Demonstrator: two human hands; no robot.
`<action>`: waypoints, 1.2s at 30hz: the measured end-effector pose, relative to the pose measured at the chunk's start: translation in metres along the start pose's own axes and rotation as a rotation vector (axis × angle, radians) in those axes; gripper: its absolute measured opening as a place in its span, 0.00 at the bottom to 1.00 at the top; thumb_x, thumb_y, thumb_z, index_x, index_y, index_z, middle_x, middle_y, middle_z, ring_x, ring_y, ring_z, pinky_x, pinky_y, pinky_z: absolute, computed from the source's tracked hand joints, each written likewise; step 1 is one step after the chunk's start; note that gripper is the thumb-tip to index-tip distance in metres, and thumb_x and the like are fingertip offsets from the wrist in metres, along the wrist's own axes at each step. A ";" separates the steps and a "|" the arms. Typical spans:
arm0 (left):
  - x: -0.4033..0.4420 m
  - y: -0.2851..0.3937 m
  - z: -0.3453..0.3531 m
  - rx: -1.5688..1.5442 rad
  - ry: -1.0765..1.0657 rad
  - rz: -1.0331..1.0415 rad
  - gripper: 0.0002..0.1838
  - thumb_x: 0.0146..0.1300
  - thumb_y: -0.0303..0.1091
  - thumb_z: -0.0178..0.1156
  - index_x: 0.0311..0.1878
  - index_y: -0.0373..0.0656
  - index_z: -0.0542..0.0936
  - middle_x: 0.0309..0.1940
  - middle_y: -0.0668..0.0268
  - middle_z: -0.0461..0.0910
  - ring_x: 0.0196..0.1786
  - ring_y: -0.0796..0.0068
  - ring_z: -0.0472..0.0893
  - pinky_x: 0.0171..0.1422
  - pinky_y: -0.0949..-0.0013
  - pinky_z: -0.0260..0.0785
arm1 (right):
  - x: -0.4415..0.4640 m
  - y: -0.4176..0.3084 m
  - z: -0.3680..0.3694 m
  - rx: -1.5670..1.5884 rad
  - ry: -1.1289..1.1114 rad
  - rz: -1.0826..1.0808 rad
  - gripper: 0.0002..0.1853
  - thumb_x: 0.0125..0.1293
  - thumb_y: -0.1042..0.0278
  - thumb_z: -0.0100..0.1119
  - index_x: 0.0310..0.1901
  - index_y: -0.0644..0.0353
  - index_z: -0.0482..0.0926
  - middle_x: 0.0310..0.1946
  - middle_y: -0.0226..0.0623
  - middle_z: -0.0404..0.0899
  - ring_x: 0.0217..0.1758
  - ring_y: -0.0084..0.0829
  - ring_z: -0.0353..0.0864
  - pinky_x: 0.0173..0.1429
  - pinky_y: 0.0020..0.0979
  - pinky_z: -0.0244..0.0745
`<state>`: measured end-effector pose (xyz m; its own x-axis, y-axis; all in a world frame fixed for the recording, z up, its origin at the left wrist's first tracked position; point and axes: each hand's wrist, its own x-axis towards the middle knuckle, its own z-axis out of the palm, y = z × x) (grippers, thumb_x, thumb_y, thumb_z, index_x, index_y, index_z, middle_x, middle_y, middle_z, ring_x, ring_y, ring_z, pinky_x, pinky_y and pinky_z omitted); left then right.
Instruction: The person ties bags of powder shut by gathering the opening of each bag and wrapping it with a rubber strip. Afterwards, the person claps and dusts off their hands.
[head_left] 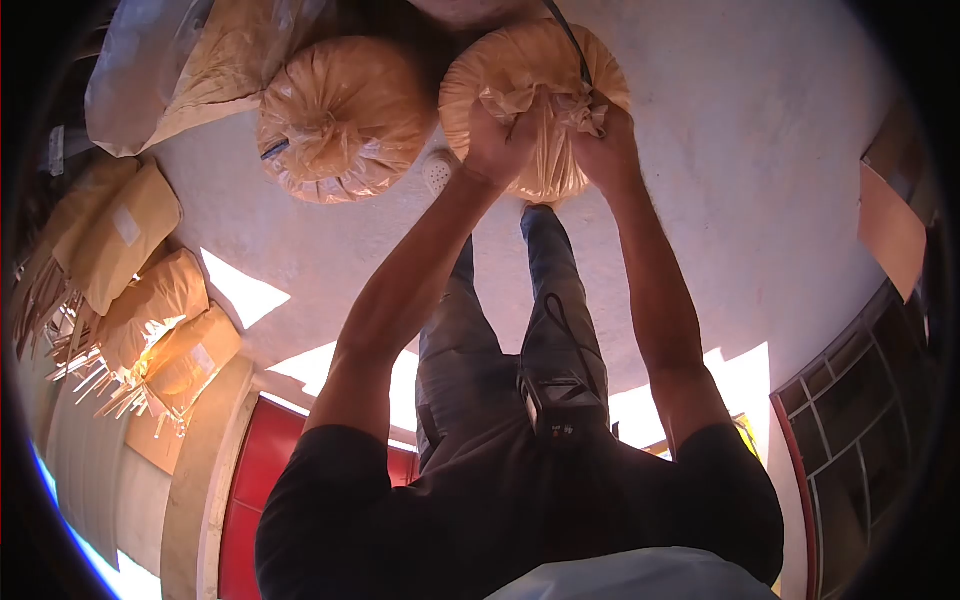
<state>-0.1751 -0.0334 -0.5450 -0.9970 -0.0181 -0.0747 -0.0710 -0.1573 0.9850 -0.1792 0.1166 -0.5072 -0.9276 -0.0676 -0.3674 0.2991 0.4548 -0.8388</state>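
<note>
A full, round plastic sack (555,180) with tan contents stands on the floor before my feet, its top gathered into a crumpled neck. My left hand (500,140) is closed on the left side of that neck. On the right side, my right hand (605,145) grips the bunched plastic, beside a dark cord or strap (572,40) that runs up from there. A second sack (345,125), tied at the top with a dark tie (275,149), stands to the left. Parts of my fingers are hidden in the plastic folds.
A large clear plastic bag (150,75) lies at the upper left. Brown paper packages (125,230) with thin sticks poking out line the left side. A red door (255,480) is behind me, a metal grille (850,440) at right. A cardboard piece (890,230) leans far right.
</note>
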 end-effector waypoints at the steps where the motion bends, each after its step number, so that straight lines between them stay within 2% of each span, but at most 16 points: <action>1: 0.001 -0.004 0.001 -0.002 -0.005 0.007 0.09 0.60 0.24 0.59 0.43 0.34 0.80 0.40 0.57 0.83 0.43 0.65 0.83 0.48 0.64 0.74 | 0.001 -0.012 -0.002 0.018 0.010 0.085 0.17 0.67 0.68 0.62 0.54 0.67 0.79 0.40 0.36 0.85 0.42 0.22 0.81 0.47 0.27 0.76; 5: 0.009 -0.012 0.008 0.172 0.042 0.061 0.05 0.64 0.23 0.58 0.42 0.34 0.80 0.32 0.60 0.83 0.37 0.68 0.83 0.42 0.69 0.73 | 0.015 0.024 0.012 0.189 0.028 0.049 0.15 0.68 0.65 0.64 0.49 0.67 0.80 0.38 0.33 0.84 0.41 0.21 0.80 0.48 0.27 0.75; 9: 0.024 -0.007 -0.005 0.049 0.019 -0.047 0.07 0.69 0.28 0.57 0.44 0.36 0.81 0.37 0.64 0.84 0.41 0.78 0.82 0.45 0.71 0.73 | 0.033 0.006 -0.005 0.174 -0.107 0.158 0.18 0.65 0.66 0.68 0.51 0.67 0.79 0.41 0.32 0.84 0.43 0.22 0.82 0.50 0.28 0.77; 11: 0.034 0.006 -0.003 -0.157 -0.043 -0.251 0.08 0.71 0.29 0.58 0.47 0.35 0.80 0.39 0.68 0.84 0.44 0.80 0.81 0.47 0.71 0.74 | 0.035 0.005 -0.003 0.149 -0.101 0.069 0.20 0.61 0.67 0.71 0.51 0.68 0.78 0.42 0.34 0.85 0.44 0.25 0.83 0.51 0.29 0.78; 13: 0.030 -0.002 0.006 -0.208 -0.061 -0.284 0.12 0.72 0.30 0.57 0.54 0.34 0.79 0.45 0.66 0.83 0.47 0.78 0.81 0.51 0.72 0.74 | 0.033 0.012 0.004 -0.006 -0.056 -0.088 0.25 0.54 0.66 0.75 0.53 0.67 0.78 0.43 0.45 0.86 0.47 0.36 0.87 0.52 0.35 0.80; 15: 0.017 -0.011 0.013 -0.280 -0.021 -0.267 0.19 0.73 0.30 0.55 0.64 0.35 0.74 0.52 0.65 0.81 0.51 0.78 0.80 0.55 0.76 0.73 | 0.030 0.024 0.011 -0.052 -0.084 -0.068 0.27 0.51 0.68 0.75 0.53 0.67 0.78 0.44 0.46 0.86 0.48 0.38 0.87 0.52 0.35 0.80; 16: 0.017 -0.016 0.012 -0.274 -0.094 -0.255 0.28 0.72 0.36 0.57 0.72 0.41 0.66 0.61 0.58 0.75 0.63 0.67 0.74 0.68 0.66 0.67 | 0.028 0.030 0.015 -0.059 -0.042 -0.085 0.26 0.51 0.69 0.75 0.52 0.67 0.79 0.43 0.46 0.86 0.48 0.38 0.87 0.52 0.35 0.80; 17: 0.016 -0.021 0.008 -0.272 -0.092 -0.256 0.28 0.72 0.36 0.57 0.72 0.41 0.66 0.61 0.58 0.75 0.63 0.67 0.74 0.68 0.66 0.67 | 0.026 0.036 0.016 -0.066 -0.001 -0.103 0.25 0.51 0.69 0.75 0.52 0.67 0.79 0.42 0.45 0.86 0.47 0.38 0.87 0.51 0.34 0.79; 19: 0.014 -0.017 -0.006 0.295 -0.372 -0.057 0.42 0.63 0.53 0.65 0.76 0.48 0.60 0.70 0.51 0.64 0.75 0.52 0.59 0.79 0.53 0.50 | 0.022 0.042 0.009 0.035 0.016 -0.089 0.23 0.53 0.69 0.74 0.50 0.67 0.80 0.41 0.44 0.86 0.45 0.36 0.87 0.50 0.33 0.79; 20: 0.012 -0.012 -0.016 0.293 -0.369 -0.064 0.42 0.63 0.53 0.65 0.76 0.48 0.60 0.70 0.51 0.64 0.75 0.52 0.59 0.79 0.53 0.50 | 0.019 0.045 0.006 0.136 0.036 -0.075 0.21 0.54 0.69 0.73 0.49 0.67 0.81 0.39 0.43 0.87 0.44 0.34 0.86 0.49 0.32 0.78; 22: 0.015 0.010 -0.033 0.989 -0.493 0.272 0.58 0.45 0.71 0.69 0.77 0.52 0.59 0.76 0.49 0.53 0.80 0.42 0.44 0.82 0.47 0.33 | 0.016 0.028 -0.002 0.165 0.014 0.000 0.17 0.59 0.69 0.69 0.49 0.67 0.80 0.39 0.37 0.86 0.42 0.27 0.83 0.48 0.29 0.77; 25: 0.018 -0.005 -0.041 1.130 -0.518 0.189 0.65 0.34 0.74 0.72 0.76 0.52 0.61 0.77 0.50 0.51 0.80 0.43 0.44 0.82 0.47 0.34 | 0.015 0.021 -0.005 0.150 -0.025 0.100 0.12 0.67 0.69 0.62 0.48 0.66 0.81 0.38 0.32 0.85 0.40 0.20 0.80 0.46 0.27 0.76; 27: 0.019 -0.020 -0.021 1.034 -0.528 0.195 0.66 0.34 0.76 0.70 0.76 0.52 0.60 0.77 0.49 0.50 0.80 0.43 0.44 0.82 0.45 0.34 | 0.016 0.036 0.002 0.176 -0.040 0.002 0.18 0.58 0.71 0.67 0.49 0.67 0.81 0.36 0.41 0.86 0.39 0.29 0.85 0.47 0.29 0.77; 29: 0.015 -0.034 0.002 0.921 -0.542 0.195 0.66 0.35 0.77 0.68 0.76 0.51 0.60 0.77 0.49 0.50 0.80 0.44 0.43 0.82 0.43 0.33 | 0.012 0.024 -0.002 0.059 -0.065 0.007 0.18 0.59 0.72 0.65 0.51 0.67 0.80 0.36 0.39 0.86 0.39 0.28 0.85 0.46 0.30 0.77; 31: 0.016 -0.042 0.017 0.881 -0.241 0.318 0.57 0.42 0.74 0.64 0.73 0.49 0.65 0.75 0.53 0.57 0.79 0.49 0.50 0.80 0.43 0.37 | 0.015 0.010 -0.008 -0.067 -0.087 -0.002 0.18 0.61 0.73 0.64 0.54 0.67 0.79 0.36 0.38 0.86 0.39 0.28 0.85 0.46 0.31 0.77; 36: 0.032 -0.047 0.017 0.993 -0.221 0.442 0.47 0.48 0.67 0.64 0.68 0.47 0.71 0.69 0.52 0.65 0.74 0.50 0.59 0.77 0.42 0.46 | 0.020 -0.009 -0.003 -0.536 -0.299 -0.219 0.22 0.54 0.75 0.65 0.53 0.67 0.76 0.33 0.57 0.81 0.39 0.53 0.83 0.43 0.41 0.78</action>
<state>-0.2038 -0.0097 -0.5909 -0.9167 0.3145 0.2463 0.3988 0.6830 0.6119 -0.2010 0.1136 -0.5054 -0.8291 -0.4175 -0.3717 -0.1144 0.7776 -0.6183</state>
